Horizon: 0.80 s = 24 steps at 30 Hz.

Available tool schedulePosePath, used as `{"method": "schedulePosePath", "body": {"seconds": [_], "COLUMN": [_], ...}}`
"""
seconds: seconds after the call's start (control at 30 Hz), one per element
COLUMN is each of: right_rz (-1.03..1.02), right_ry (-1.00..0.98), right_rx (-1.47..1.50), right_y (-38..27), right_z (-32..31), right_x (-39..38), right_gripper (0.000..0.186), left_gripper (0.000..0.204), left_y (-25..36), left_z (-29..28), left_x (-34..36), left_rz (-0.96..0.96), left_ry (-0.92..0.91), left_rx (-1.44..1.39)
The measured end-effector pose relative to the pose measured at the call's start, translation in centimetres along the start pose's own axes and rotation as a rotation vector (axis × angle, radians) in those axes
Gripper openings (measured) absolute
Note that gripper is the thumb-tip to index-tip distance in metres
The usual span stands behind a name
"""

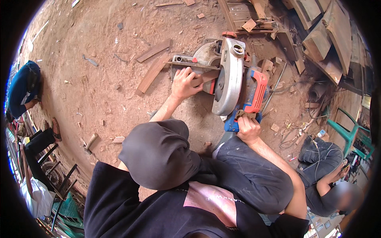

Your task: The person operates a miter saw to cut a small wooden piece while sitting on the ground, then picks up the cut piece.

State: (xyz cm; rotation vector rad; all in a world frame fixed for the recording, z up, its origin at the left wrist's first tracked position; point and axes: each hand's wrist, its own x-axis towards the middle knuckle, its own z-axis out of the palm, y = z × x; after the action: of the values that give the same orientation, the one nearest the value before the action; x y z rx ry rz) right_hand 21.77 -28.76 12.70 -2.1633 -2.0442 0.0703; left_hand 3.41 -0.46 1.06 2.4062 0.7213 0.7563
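A miter saw [233, 81] with a silver blade guard and a red and blue motor housing stands on the dirt ground in front of me. My right hand [249, 129] is closed around its blue handle [231, 125]. To the left of the blade, my left hand [184, 84] grips a short brown wood strip [209, 75] near the metal fence [192, 64]. The strip's right end reaches close to the blade guard; the guard hides whether the blade touches it. My knees are bent on either side of the saw's near end.
Loose boards [154, 73] lie left of the saw, and a wood pile [319, 39] fills the far right. A hammer [91, 142] rests on the ground at left. Cables [295, 137] run at right near a green chair [349, 133]. Other people sit or crouch at both sides.
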Motion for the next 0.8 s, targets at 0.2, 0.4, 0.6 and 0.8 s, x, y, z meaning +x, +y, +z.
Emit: {"method": "schedulePosePath", "body": {"seconds": [0.2,0.4,0.6,0.8], "right_rz": [0.001,0.001,0.0,0.01], "right_ry": [-0.042,0.002,-0.002,0.029], "right_rx": [0.005,-0.008,-0.018,0.014], "right_y": [0.17,-0.01,0.14,-0.09], "right_z": [-0.15,-0.09,-0.09,0.19], "right_x": [0.19,0.32,0.2,0.47], "right_gripper": [0.016,0.015,0.012,0.009], "left_gripper": [0.031,0.036,0.036,0.034], "left_y": [0.05,-0.05,-0.04,-0.25], "left_z": [-0.25,-0.2,-0.15,-0.07], "left_x": [0.12,0.04,0.05,0.0], "left_rz": [-0.029,-0.029,-0.04,-0.059], "left_ry": [-0.022,-0.022,-0.038,-0.044], "left_rx": [-0.006,-0.006,-0.002,-0.012]}}
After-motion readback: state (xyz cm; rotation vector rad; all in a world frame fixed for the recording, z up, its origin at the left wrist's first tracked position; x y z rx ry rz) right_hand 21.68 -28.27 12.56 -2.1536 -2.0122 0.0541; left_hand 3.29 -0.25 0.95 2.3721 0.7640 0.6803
